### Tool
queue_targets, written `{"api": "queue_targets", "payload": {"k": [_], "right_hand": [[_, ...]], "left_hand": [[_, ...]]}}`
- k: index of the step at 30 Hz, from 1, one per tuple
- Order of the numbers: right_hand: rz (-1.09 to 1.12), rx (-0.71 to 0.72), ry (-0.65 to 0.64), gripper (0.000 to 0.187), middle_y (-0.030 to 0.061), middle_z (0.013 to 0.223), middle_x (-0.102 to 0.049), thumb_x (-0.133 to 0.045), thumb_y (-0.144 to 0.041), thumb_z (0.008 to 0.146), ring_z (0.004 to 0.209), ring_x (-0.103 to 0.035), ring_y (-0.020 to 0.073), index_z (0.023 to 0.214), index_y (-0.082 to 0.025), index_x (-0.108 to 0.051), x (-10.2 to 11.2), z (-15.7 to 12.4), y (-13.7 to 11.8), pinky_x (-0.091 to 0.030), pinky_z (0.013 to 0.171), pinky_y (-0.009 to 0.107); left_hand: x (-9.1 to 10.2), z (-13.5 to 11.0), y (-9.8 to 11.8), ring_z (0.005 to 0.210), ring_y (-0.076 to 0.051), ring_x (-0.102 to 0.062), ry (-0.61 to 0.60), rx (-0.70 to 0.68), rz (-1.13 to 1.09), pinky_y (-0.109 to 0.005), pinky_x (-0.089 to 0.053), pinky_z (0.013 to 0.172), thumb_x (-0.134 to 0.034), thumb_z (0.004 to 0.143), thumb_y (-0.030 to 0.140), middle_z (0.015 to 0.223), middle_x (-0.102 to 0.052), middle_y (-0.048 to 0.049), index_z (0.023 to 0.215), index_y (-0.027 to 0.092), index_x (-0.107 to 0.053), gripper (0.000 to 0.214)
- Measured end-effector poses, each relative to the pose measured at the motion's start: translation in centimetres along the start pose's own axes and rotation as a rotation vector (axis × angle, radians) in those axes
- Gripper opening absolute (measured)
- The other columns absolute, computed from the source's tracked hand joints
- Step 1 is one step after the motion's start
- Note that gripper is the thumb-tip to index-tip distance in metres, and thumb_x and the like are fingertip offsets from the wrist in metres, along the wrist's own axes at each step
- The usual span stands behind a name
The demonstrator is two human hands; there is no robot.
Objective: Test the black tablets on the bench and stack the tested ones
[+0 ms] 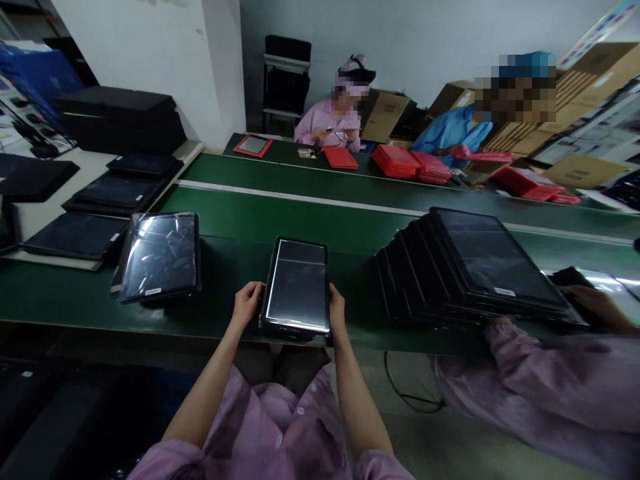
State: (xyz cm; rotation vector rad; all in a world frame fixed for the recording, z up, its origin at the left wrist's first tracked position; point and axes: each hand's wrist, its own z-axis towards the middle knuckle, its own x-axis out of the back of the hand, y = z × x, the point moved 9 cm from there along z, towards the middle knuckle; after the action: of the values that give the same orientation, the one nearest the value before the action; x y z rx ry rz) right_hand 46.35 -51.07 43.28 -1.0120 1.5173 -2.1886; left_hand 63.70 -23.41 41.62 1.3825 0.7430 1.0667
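A black-framed tablet (298,285) with a glossy grey screen lies flat near the front edge of the green bench (280,220). My left hand (247,302) grips its left edge with curled fingers. My right hand (336,307) presses against its right edge, fingers folded round the frame. Both forearms reach up from my pink sleeves at the bottom of the view.
A short stack of film-covered tablets (160,257) stands left of mine. A slanted row of several black tablets (470,270) lies to the right, where a co-worker's hand (597,303) and pink sleeve reach in. Red cases (400,161), cardboard boxes and two seated people are across the bench.
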Motion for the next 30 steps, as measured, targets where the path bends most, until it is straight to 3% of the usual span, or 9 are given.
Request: {"api": "queue_targets", "payload": {"k": [4, 9, 12, 16, 20, 23, 27, 30], "right_hand": [[0.041, -0.019, -0.035, 0.035, 0.0053, 0.092, -0.077, -0.06, -0.048, 0.09, 0.081, -0.068, 0.023, 0.104, -0.02, -0.074, -1.0, -1.0, 0.1, -0.052, 0.074, 0.032], [0.208, -0.119, 0.237, 0.048, 0.01, 0.108, -0.077, -0.057, -0.056, 0.093, 0.096, -0.071, 0.0244, 0.118, -0.018, -0.07, 1.5, -0.2, 0.4, -0.056, 0.086, 0.037], [0.286, -0.003, 0.335, 0.046, 0.0118, 0.118, -0.076, -0.051, -0.054, 0.101, 0.108, -0.072, 0.0247, 0.125, -0.018, -0.068, 3.5, 0.3, -2.9, -0.056, 0.095, 0.04], [0.252, 0.25, 0.232, 0.04, 0.0093, 0.122, -0.077, -0.047, -0.049, 0.109, 0.121, -0.07, 0.0255, 0.132, -0.023, -0.067, 4.7, 0.8, -9.2, -0.049, 0.112, 0.047], [0.105, 0.407, 0.011, 0.053, 0.0086, 0.133, -0.075, -0.03, -0.057, 0.112, 0.146, -0.055, 0.0287, 0.141, -0.028, -0.064, 4.0, 1.3, -12.6, -0.037, 0.126, 0.055], [0.049, 0.442, -0.113, 0.063, 0.0082, 0.135, -0.074, -0.019, -0.062, 0.112, 0.157, -0.042, 0.0295, 0.145, -0.029, -0.062, 3.3, 1.5, -12.9, -0.029, 0.131, 0.06], [0.179, 0.359, 0.074, 0.051, 0.0103, 0.146, -0.064, -0.037, -0.058, 0.11, 0.144, -0.056, 0.0293, 0.141, -0.027, -0.063, 4.7, 1.9, -11.6, -0.041, 0.126, 0.058], [0.379, 0.209, 0.132, 0.043, 0.0119, 0.147, -0.063, -0.053, -0.049, 0.105, 0.141, -0.059, 0.0281, 0.139, -0.025, -0.062, 4.1, 2.5, -10.1, -0.046, 0.123, 0.055]], "left_hand": [[0.0, 0.0, -0.2, 0.091, -0.023, -0.071, 0.005, 0.02, -0.004, -0.029, -0.052, 0.081, -0.062, 0.093, 0.059, 0.097, -0.08, -0.0075, 0.093, 0.019, -0.081, 0.045], [-0.1, 0.0, -0.2, 0.09, -0.023, -0.071, 0.004, 0.02, -0.018, -0.029, -0.052, 0.079, -0.061, 0.094, 0.059, 0.094, -0.079, -0.0071, 0.092, 0.019, -0.08, 0.045], [-0.1, 0.0, -0.2, 0.092, -0.023, -0.071, 0.009, 0.022, -0.017, -0.029, -0.053, 0.08, -0.061, 0.095, 0.058, 0.095, -0.079, -0.0071, 0.092, 0.019, -0.08, 0.043], [-0.1, -0.1, 0.0, 0.096, -0.023, -0.072, 0.004, 0.014, -0.003, -0.029, -0.052, 0.085, -0.06, 0.097, 0.056, 0.098, -0.079, -0.0069, 0.095, 0.019, -0.081, 0.042], [-0.1, -0.1, 0.2, 0.092, -0.023, -0.072, 0.005, 0.005, 0.005, -0.029, -0.053, 0.082, -0.059, 0.098, 0.056, 0.095, -0.079, -0.0069, 0.095, 0.019, -0.081, 0.043], [0.0, -0.1, 0.3, 0.095, -0.024, -0.072, 0.01, -0.004, 0.013, -0.029, -0.053, 0.083, -0.06, 0.098, 0.056, 0.097, -0.08, -0.0072, 0.095, 0.019, -0.081, 0.042], [-0.1, -0.2, 0.3, 0.095, -0.024, -0.072, 0.008, -0.009, 0.018, -0.03, -0.053, 0.084, -0.059, 0.099, 0.056, 0.098, -0.08, -0.0076, 0.095, 0.02, -0.082, 0.043], [0.0, -0.2, 0.5, 0.094, -0.024, -0.072, 0.012, -0.005, 0.022, -0.03, -0.053, 0.083, -0.059, 0.099, 0.056, 0.097, -0.08, -0.0074, 0.094, 0.019, -0.081, 0.043]]}}
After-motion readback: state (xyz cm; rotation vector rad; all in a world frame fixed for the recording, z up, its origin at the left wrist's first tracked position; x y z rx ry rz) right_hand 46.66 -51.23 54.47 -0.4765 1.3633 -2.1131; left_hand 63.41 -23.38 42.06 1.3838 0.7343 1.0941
